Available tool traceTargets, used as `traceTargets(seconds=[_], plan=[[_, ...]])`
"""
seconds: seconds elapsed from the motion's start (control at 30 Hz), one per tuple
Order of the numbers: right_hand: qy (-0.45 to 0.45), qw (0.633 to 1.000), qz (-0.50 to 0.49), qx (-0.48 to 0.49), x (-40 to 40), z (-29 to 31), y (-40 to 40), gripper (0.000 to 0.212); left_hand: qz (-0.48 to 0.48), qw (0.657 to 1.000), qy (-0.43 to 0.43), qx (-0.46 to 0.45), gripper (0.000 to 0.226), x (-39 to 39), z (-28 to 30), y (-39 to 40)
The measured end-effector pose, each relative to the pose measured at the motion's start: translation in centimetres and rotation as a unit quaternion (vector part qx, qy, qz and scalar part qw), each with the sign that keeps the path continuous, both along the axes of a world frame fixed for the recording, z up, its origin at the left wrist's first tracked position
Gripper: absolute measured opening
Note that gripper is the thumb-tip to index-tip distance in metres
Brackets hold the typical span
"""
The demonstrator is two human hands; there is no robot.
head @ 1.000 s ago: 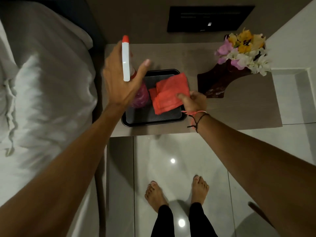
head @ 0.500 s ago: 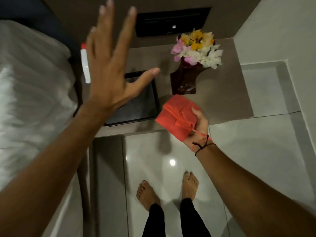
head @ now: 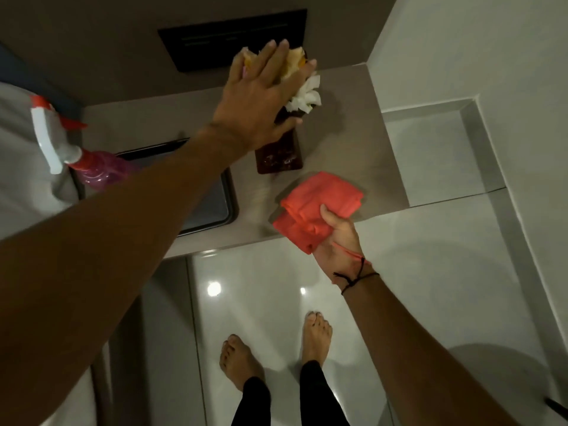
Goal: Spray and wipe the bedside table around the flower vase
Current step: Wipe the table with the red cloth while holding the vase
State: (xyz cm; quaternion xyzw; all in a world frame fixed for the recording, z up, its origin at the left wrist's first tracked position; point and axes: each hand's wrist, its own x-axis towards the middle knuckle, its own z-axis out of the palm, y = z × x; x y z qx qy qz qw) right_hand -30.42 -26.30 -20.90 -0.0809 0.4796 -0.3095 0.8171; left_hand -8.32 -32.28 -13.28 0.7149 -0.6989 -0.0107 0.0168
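Observation:
The dark brown flower vase [head: 279,158] stands on the beige bedside table [head: 341,142], with white and yellow flowers [head: 304,96] at its top. My left hand [head: 258,103] reaches across and lies over the flowers, fingers spread, thumb by the vase neck; most blooms are hidden under it. My right hand [head: 338,238] grips a folded red cloth [head: 316,201] at the table's front edge, right of the vase. A pink spray bottle [head: 95,170] with a white head and red trigger stands at the left end of a black tray [head: 222,207].
A bed with white linen [head: 18,186] borders the table on the left. A black wall panel [head: 230,35] sits behind the vase. A white ledge [head: 436,142] adjoins the table on the right. My bare feet [head: 316,336] stand on glossy white floor tiles.
My left hand, raised with fingers spread half a second ago, has moved right and down onto the flowers. My right hand has carried the red cloth out of the tray to the table's front right.

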Motion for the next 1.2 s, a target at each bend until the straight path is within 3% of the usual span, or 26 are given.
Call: traceTargets(seconds=[0.1, 0.2, 0.3, 0.4, 0.47, 0.53, 0.6, 0.7, 0.8, 0.87, 0.93, 1.0, 1.03, 1.1, 1.2], plan=[[0.095, 0.992, -0.038, -0.077, 2.1, 0.4, -0.7, 0.048, -0.003, 1.000, -0.002, 0.021, 0.082, 1.2, 0.5, -1.6], [0.276, 0.922, 0.006, -0.271, 4.2, 0.9, -0.5, 0.053, -0.012, 0.998, 0.005, 0.060, 0.083, 2.2, 1.2, -3.0], [0.410, 0.783, 0.077, -0.461, 6.1, -0.1, -0.7, 0.073, -0.014, 0.996, 0.018, 0.083, 0.083, 3.1, 1.8, -4.1], [0.526, 0.596, 0.162, -0.585, 8.0, -1.7, -2.3, 0.073, -0.017, 0.995, 0.032, 0.095, 0.083, 3.8, 2.0, -4.9], [0.555, 0.500, 0.224, -0.626, 9.0, -3.0, -2.9, 0.068, -0.018, 0.995, 0.033, 0.094, 0.083, 4.1, 2.0, -5.2], [0.568, 0.416, 0.278, -0.654, 9.4, -4.7, -2.7, 0.060, -0.018, 0.995, 0.033, 0.092, 0.083, 4.2, 1.9, -5.4], [0.575, 0.367, 0.315, -0.660, 9.3, -6.1, -2.4, 0.053, -0.018, 0.995, 0.029, 0.091, 0.082, 4.3, 1.8, -5.4], [0.575, 0.350, 0.349, -0.652, 8.9, -6.7, -2.4, 0.052, -0.023, 0.995, 0.025, 0.092, 0.082, 4.4, 1.8, -5.6], [0.532, 0.362, 0.419, -0.640, 7.9, -6.8, -2.1, 0.057, -0.024, 0.995, 0.026, 0.093, 0.083, 4.4, 2.0, -5.6], [0.495, 0.399, 0.452, -0.625, 6.7, -6.7, -1.7, 0.062, -0.026, 0.995, 0.022, 0.090, 0.082, 4.2, 2.0, -5.5], [0.474, 0.472, 0.425, -0.610, 5.7, -6.0, -1.1, 0.067, -0.027, 0.996, 0.019, 0.088, 0.082, 4.2, 1.9, -5.4], [0.492, 0.543, 0.297, -0.612, 5.1, -5.0, -0.9, 0.065, -0.025, 0.995, 0.022, 0.090, 0.083, 4.2, 1.9, -5.4], [0.513, 0.552, 0.224, -0.618, 5.1, -4.5, -1.2, 0.064, -0.023, 0.995, 0.022, 0.090, 0.083, 4.2, 1.9, -5.5], [0.539, 0.550, 0.155, -0.619, 6.0, -3.4, -2.8, 0.065, -0.019, 0.996, 0.021, 0.089, 0.083, 4.3, 1.9, -5.5], [0.554, 0.488, 0.234, -0.632, 8.6, -2.7, -5.0, 0.068, -0.018, 0.996, 0.021, 0.090, 0.084, 4.2, 1.9, -5.4]])
